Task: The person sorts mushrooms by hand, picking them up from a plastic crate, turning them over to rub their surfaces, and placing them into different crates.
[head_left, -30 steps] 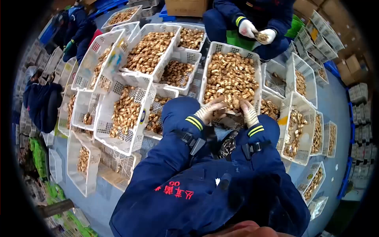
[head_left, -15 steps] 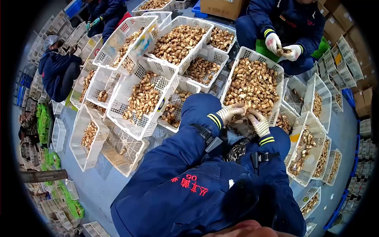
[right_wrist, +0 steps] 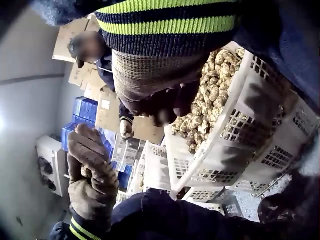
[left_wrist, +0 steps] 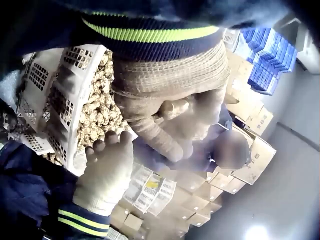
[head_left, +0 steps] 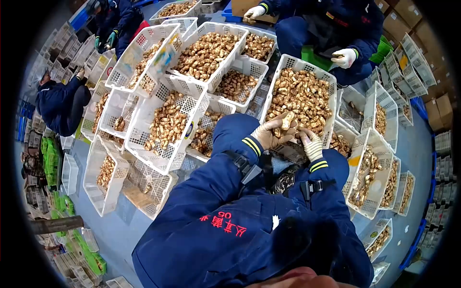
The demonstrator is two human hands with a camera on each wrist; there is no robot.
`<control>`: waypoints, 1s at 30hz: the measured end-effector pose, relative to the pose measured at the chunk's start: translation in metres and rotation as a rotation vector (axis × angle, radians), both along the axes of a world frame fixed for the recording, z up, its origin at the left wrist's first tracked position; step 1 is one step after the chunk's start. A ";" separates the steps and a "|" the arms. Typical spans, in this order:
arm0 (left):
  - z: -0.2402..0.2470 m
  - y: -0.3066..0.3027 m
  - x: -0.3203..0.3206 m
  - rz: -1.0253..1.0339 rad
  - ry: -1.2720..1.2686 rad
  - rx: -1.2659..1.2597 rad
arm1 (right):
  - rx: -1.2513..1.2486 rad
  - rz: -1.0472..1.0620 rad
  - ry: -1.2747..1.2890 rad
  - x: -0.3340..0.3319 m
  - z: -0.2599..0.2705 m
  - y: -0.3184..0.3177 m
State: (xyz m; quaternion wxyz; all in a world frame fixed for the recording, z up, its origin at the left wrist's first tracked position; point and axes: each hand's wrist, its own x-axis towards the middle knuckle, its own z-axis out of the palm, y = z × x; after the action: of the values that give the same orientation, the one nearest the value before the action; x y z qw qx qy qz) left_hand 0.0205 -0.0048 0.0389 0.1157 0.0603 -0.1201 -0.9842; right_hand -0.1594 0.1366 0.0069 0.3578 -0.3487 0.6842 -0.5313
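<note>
My gloved left hand (head_left: 271, 135), palm turned up in the head view, holds a pale, knobby mushroom (head_left: 287, 121) at its fingers. The left wrist view shows a mushroom (left_wrist: 175, 107) between thumb and fingers. Just to the right is my gloved right hand (head_left: 312, 145), fingers bent, fingertips close to the left hand. A small blurred pale spot (right_wrist: 162, 117) shows among its fingers; I cannot tell whether that is a held piece. Both hands are over the near edge of a white perforated crate (head_left: 331, 103) heaped with brown-and-cream mushrooms (head_left: 300, 98).
White crates (head_left: 161, 163) of mushrooms stand to the left, some tilted on others. More crates (head_left: 372, 192) line the right side. Across from me sits a gloved person (head_left: 331, 33). Two other people (head_left: 62, 103) work at the left. Cardboard boxes (head_left: 408, 24) are stacked behind.
My left hand has turned palm up, bringing the mushroom into sight, and my hands have parted slightly. The person opposite has reached one hand out to the left. The head view has shifted.
</note>
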 end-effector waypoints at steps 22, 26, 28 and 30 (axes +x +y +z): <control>-0.056 -0.109 0.167 0.886 -0.643 0.360 | 0.019 -0.436 0.193 -0.086 -0.024 0.004; -0.075 -0.127 0.161 0.900 -0.366 0.095 | 0.211 -0.122 0.741 -0.089 -0.038 -0.006; -0.004 -0.107 0.123 0.874 -0.414 0.121 | 0.392 0.073 0.702 -0.076 -0.030 -0.014; -0.012 -0.107 0.089 0.799 -0.399 -0.335 | 0.418 0.199 0.750 -0.066 -0.029 -0.018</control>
State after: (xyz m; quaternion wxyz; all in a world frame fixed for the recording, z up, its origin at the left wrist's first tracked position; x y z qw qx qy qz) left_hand 0.1091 -0.1119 0.0269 0.4678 0.2699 -0.2645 -0.7990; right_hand -0.2257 0.1185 -0.0223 0.1971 -0.5017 0.8226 -0.1810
